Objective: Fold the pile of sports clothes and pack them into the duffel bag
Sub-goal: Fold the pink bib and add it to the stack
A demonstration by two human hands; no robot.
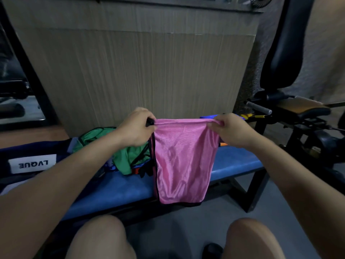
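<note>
A pink mesh sports garment point(182, 157) with black trim hangs in the air over the blue bench point(237, 161). My left hand point(135, 127) grips its top left corner and my right hand point(230, 128) pinches its top right corner, stretching the upper edge level. Behind my left forearm lies a pile of clothes point(127, 157), mostly green with some black, orange and blue. The dark blue duffel bag point(31, 161) with a white label sits on the bench at the far left. Blue and orange cloth point(209, 116) shows behind the pink garment.
A wood-grain panel wall point(145, 71) stands right behind the bench. A black and tan exercise machine point(298, 109) fills the right side. A mirror frame point(28, 71) is at the left. My bare knees point(100, 238) are below, over the grey floor point(214, 202).
</note>
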